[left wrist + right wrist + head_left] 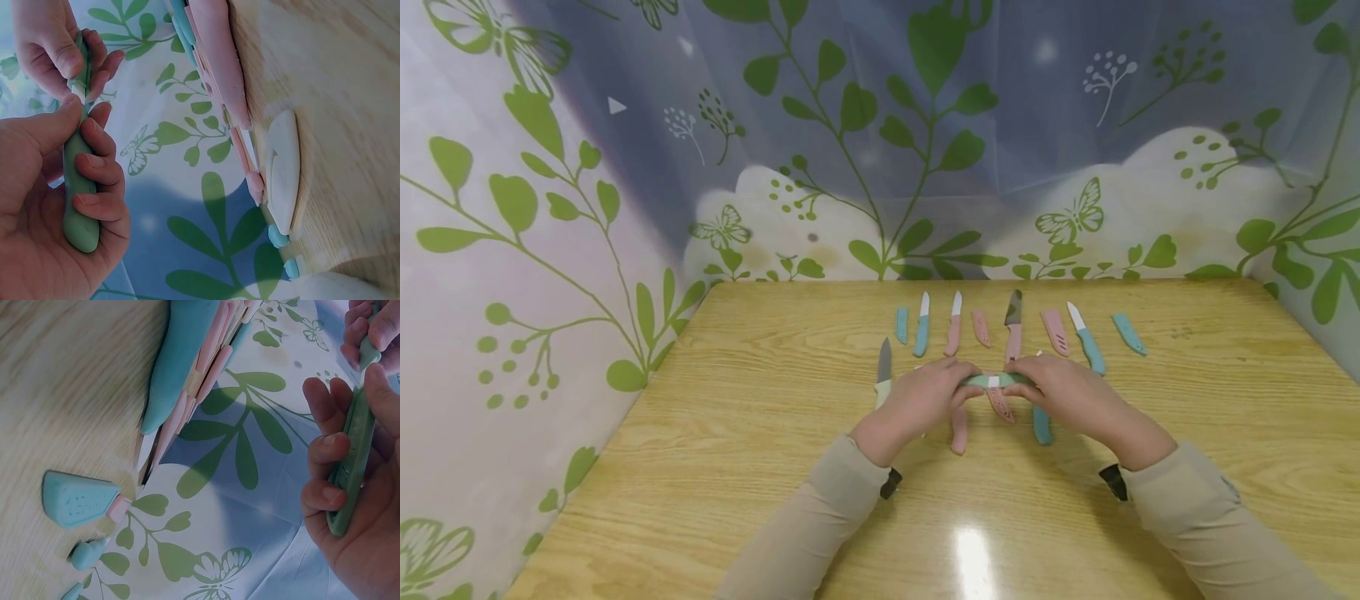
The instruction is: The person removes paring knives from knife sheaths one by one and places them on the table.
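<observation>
In the head view my left hand [925, 392] and right hand [1067, 396] meet above the table. The left hand grips the green handle of a small knife [80, 187]. The right hand holds its green sheath [353, 456]. A short bit of white blade [994, 382] shows between handle and sheath; the sheath covers the rest. Below them lies a pink sheath [1000, 407]. A pink handle [958, 432] pokes out under the left hand, a blue handle [1042, 427] under the right. Left of the left hand is a grey-bladed knife [884, 362] with a pale handle, partly hidden.
Further back on the wooden table [737, 433] stretches a row of knives and sheaths: a blue sheath [902, 325], blue knife [921, 329], pink knife [953, 329], pink sheaths [1055, 332], another blue knife [1088, 342] and blue sheath [1129, 333]. A patterned curtain [865, 167] hangs behind.
</observation>
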{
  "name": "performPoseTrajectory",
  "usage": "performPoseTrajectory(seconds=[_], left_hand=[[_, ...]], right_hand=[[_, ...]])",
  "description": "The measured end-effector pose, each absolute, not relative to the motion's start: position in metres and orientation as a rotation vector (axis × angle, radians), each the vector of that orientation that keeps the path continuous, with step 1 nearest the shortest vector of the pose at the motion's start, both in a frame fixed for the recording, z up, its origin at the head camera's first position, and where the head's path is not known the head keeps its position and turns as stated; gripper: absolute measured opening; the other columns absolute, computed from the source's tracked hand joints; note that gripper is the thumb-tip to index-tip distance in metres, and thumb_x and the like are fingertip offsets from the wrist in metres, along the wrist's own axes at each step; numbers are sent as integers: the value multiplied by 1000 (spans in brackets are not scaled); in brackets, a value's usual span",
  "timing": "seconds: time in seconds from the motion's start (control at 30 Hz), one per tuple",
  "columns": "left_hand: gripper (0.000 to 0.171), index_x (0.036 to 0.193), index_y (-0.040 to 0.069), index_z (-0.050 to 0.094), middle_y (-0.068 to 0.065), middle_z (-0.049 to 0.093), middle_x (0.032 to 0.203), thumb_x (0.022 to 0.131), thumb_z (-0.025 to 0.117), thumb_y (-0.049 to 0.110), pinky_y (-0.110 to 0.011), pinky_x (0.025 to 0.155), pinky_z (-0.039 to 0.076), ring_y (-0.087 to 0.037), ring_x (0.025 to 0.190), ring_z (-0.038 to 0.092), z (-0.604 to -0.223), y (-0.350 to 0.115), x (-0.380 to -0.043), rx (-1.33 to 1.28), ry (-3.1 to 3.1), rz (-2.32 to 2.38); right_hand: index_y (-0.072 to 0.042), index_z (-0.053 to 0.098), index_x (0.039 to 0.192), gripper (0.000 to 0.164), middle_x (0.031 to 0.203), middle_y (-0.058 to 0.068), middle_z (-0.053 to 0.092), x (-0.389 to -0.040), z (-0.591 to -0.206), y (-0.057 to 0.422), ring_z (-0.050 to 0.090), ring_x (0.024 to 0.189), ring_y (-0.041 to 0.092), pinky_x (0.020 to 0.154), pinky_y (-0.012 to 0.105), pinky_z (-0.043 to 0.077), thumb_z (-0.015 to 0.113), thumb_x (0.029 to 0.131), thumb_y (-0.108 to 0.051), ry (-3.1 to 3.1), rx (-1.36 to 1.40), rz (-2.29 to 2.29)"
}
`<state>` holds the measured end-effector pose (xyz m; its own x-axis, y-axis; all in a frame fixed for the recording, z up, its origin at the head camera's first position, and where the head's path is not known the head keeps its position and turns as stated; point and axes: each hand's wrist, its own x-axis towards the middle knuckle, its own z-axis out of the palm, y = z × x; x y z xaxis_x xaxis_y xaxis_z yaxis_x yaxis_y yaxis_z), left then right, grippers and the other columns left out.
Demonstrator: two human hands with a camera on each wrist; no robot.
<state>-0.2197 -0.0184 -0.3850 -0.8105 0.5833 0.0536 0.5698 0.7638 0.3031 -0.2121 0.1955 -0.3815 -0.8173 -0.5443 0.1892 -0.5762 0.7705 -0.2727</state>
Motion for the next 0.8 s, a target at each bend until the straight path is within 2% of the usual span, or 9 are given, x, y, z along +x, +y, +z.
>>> performPoseTrajectory(seconds=[0.17, 0.57, 0.8], left_hand=[[31, 123, 17, 63, 3, 65, 120, 101, 48, 35, -28, 89, 51, -13, 110, 62, -384, -19, -219, 950, 2911, 473], [31, 121, 16, 64, 3, 66, 111, 99, 52, 35, -21, 75, 50, -8, 91, 62, -382, -18, -221, 918, 2928, 471], [30, 120, 16, 65, 3, 67, 109, 99, 53, 34, -21, 75, 49, -7, 88, 60, -384, -19, -222, 932, 2934, 483]], right_hand=[[-6, 67, 109, 23, 97, 6, 69, -212, -381, 196, 64, 81, 18, 68, 34, 53, 66, 92, -21, -2865, 902, 492], [-7, 67, 107, 20, 92, 2, 68, -214, -381, 198, 60, 77, 12, 65, 31, 49, 65, 92, -21, -2877, 892, 505], [-5, 67, 107, 21, 92, 3, 68, -214, -381, 199, 60, 77, 12, 66, 30, 49, 65, 92, -20, -2883, 894, 504]])
